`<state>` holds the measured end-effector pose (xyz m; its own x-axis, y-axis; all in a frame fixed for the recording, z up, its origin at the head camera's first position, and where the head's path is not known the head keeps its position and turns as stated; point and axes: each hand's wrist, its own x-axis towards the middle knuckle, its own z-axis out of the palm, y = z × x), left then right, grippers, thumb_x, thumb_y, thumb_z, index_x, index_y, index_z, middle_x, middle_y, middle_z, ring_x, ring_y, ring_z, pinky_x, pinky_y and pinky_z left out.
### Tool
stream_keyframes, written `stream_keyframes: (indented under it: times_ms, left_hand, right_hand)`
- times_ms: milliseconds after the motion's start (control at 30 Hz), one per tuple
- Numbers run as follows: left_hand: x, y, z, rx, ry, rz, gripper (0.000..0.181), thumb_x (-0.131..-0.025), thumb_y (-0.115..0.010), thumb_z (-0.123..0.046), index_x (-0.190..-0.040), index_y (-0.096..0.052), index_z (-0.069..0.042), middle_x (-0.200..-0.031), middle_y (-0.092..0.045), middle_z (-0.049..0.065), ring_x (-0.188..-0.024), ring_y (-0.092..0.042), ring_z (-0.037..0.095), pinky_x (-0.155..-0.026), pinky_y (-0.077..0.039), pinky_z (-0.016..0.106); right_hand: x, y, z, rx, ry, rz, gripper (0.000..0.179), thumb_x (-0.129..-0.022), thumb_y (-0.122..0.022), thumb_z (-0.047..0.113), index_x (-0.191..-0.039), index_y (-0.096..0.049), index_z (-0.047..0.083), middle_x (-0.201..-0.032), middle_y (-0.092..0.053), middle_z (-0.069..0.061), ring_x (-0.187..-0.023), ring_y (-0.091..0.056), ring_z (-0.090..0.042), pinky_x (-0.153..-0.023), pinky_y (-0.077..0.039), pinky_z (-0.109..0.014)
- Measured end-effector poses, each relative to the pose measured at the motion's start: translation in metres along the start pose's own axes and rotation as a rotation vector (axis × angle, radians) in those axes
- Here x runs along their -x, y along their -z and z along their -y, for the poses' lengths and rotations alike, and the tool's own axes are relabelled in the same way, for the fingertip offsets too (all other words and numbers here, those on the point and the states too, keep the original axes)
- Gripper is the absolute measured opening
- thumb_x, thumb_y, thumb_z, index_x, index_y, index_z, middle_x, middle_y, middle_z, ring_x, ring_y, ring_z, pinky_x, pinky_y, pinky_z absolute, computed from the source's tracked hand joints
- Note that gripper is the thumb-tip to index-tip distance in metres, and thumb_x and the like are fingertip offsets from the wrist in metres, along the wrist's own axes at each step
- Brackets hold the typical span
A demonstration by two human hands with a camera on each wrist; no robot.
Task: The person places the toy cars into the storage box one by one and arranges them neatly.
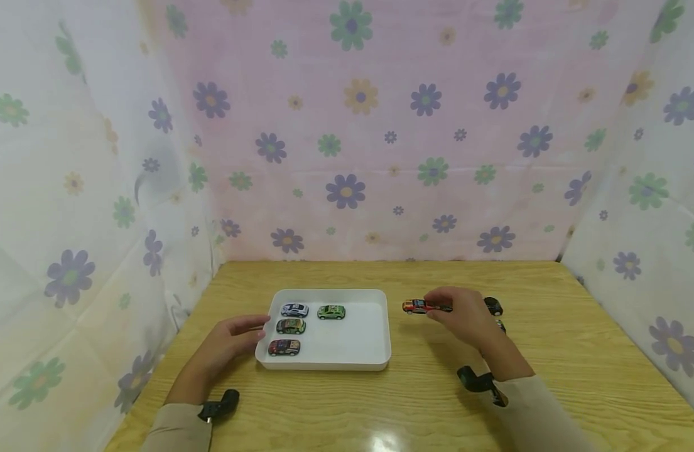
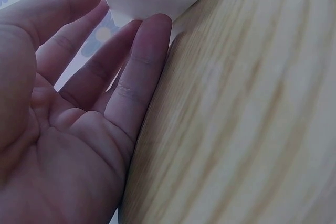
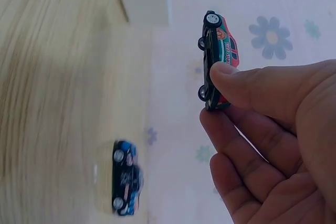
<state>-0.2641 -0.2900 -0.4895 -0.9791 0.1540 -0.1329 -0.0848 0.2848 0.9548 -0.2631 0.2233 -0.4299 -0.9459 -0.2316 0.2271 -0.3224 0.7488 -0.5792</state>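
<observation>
My right hand point(image 1: 462, 314) pinches a red toy car point(image 1: 416, 306) by its rear, above the table to the right of a white tray point(image 1: 347, 363). In the right wrist view the thumb presses the side of this car point(image 3: 221, 45), whose wheels face left. My left hand point(image 1: 230, 342) rests at the tray's left side, its fairly straight fingertips touching the wall. Inside the tray, a white car point(image 1: 294, 310), a green-black car point(image 1: 291, 326) and a dark red car point(image 1: 284, 347) form a left column. A bright green car point(image 1: 331, 312) sits right of the white one.
Behind my right hand stand a black toy car point(image 1: 493, 306) and another car point(image 1: 501, 326), mostly hidden by the wrist. The wooden table point(image 1: 324, 408) ends at a flowered curtain point(image 1: 392, 213) at the back, with curtains on both sides.
</observation>
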Motion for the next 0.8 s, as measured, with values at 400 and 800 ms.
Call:
stream_keyframes:
  times_ms: [400,800]
  left_hand:
    - [-0.001,-0.002,0.002,0.003,-0.001,0.006,0.048,-0.095,-0.076,-0.029,-0.140,-0.066,-0.014,-0.150,-0.058,0.010,-0.133,-0.058,0.022,-0.098,-0.054,0.024]
    - [-0.001,0.001,0.002,-0.008,0.003,0.000,0.050,-0.093,-0.078,-0.032,-0.139,-0.067,-0.016,-0.151,-0.057,0.009,-0.138,-0.053,0.026,-0.097,-0.054,0.024]
  right_hand:
    - [-0.018,-0.020,0.034,-0.059,0.074,-0.015,0.027,-0.091,-0.081,0.020,-0.117,-0.077,0.019,-0.112,-0.077,0.002,-0.108,-0.071,-0.022,-0.098,-0.056,-0.050]
    - [-0.040,-0.041,0.071,-0.105,0.046,0.042,0.025,-0.089,-0.083,0.020,-0.113,-0.078,0.023,-0.109,-0.076,0.009,-0.106,-0.070,-0.017,-0.098,-0.055,-0.048]
